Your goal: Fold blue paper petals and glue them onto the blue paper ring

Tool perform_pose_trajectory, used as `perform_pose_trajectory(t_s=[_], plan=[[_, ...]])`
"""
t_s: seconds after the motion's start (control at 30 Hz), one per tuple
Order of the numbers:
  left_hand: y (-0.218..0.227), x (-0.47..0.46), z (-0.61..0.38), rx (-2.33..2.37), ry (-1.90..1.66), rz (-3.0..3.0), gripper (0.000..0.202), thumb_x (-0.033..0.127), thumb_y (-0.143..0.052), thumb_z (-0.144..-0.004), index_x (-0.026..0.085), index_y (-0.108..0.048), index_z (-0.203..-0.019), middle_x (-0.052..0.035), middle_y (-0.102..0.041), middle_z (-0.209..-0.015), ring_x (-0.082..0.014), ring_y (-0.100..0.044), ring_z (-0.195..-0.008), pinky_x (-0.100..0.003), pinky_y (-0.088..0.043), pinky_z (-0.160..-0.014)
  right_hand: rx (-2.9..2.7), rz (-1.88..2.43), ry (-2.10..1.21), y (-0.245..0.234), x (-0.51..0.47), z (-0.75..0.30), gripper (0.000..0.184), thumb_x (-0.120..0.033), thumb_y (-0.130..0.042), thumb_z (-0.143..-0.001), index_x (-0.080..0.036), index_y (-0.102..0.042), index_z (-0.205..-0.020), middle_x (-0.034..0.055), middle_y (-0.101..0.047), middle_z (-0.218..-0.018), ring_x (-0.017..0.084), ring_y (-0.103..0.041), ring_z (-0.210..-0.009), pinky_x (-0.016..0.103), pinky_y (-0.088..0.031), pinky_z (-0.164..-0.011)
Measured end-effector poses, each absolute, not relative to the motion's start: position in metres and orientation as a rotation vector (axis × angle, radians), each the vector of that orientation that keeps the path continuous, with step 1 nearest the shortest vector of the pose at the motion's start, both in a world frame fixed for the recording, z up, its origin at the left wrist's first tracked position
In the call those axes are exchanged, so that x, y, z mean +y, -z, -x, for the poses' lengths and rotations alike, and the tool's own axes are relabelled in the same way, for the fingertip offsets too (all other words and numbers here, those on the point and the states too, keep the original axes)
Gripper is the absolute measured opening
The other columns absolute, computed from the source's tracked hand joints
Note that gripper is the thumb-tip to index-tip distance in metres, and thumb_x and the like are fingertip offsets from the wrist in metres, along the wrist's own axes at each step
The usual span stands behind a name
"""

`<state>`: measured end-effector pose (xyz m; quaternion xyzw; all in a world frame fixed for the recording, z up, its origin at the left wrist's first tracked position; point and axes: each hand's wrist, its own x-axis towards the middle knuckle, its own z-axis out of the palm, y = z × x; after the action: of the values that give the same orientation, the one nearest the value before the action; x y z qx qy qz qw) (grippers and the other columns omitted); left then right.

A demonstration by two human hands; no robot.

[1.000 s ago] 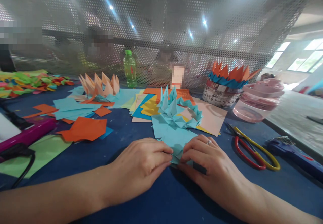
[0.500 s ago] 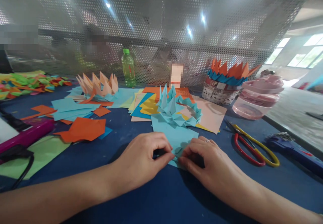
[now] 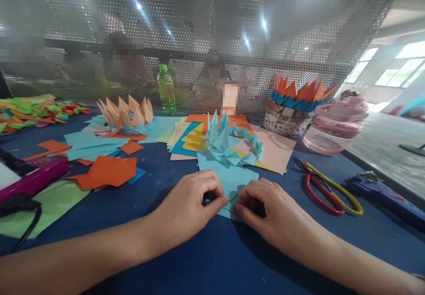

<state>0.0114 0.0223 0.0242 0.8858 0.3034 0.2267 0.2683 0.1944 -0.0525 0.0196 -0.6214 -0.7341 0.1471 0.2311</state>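
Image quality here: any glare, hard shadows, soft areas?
Head view: streaky glare spots on the grey perforated metal screen; head view: bright, washed-out rectangular windows at right; head view: dark shadow below the bare right hand on the flat blue tabletop; head view: shapes behind the screen hazy; head view: no harsh glare on the light-blue paper sheet.

Light-blue paper [image 3: 227,176] is laid flat at the near middle, its near part partly hidden and marked by a short dark line. Its far part is overlapped by a light-blue folded ring [image 3: 225,143], spiked highest at left.
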Motion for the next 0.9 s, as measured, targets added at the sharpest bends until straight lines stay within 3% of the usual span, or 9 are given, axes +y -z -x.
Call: perform_pose_trajectory(t_s=[0.27,0.43,0.7,0.9], plan=[[-0.0253,0.0202,-0.0126,0.848,-0.588,-2.408,0.012,0.015,-0.060,-0.081,0.016,-0.057,-0.069,0.0022,-0.057,-0.076,-0.0115,-0.054,-0.073,-0.024,-0.038,-0.067,-1.988,1.736,-0.416,-0.0197,-0.0498,-0.1933,0.012,-0.022,-0.058,-0.079,-0.021,-0.056,-0.068,-0.0031,-0.059,-0.067,0.015,-0.050,-0.070,0.028,-0.031,-0.065],[-0.0259,0.0211,-0.0136,0.859,-0.572,-2.403,0.013,0.017,-0.059,-0.082,0.017,-0.056,-0.070,0.0024,-0.055,-0.076,-0.0117,-0.052,-0.073,-0.024,-0.038,-0.067,-1.959,1.731,-0.473,-0.0176,-0.0485,-0.1961,0.004,-0.022,-0.059,-0.079,-0.023,-0.055,-0.081,-0.0043,-0.058,-0.064,0.015,-0.050,-0.071,0.027,-0.031,-0.064],[-0.0253,0.0224,-0.0119,0.864,-0.583,-2.366,0.006,0.018,-0.063,-0.082,0.019,-0.057,-0.081,0.0041,-0.058,-0.083,-0.0125,-0.053,-0.079,-0.025,-0.039,-0.071,-1.981,1.690,-0.527,-0.0188,-0.0480,-0.2007,0.013,-0.017,-0.056,-0.080,-0.024,-0.055,-0.091,-0.0044,-0.058,-0.066,0.015,-0.051,-0.071,0.026,-0.033,-0.062],[-0.0227,0.0232,-0.0107,0.836,-0.596,-2.387,0.012,0.009,-0.056,-0.082,0.021,-0.055,-0.086,0.0045,-0.059,-0.087,-0.0127,-0.054,-0.083,-0.026,-0.040,-0.075,-2.040,1.632,-0.472,-0.0175,-0.0487,-0.2021,0.033,-0.017,-0.057,-0.082,-0.032,-0.061,-0.111,-0.0027,-0.062,-0.074,0.016,-0.053,-0.077,0.028,-0.035,-0.067]])
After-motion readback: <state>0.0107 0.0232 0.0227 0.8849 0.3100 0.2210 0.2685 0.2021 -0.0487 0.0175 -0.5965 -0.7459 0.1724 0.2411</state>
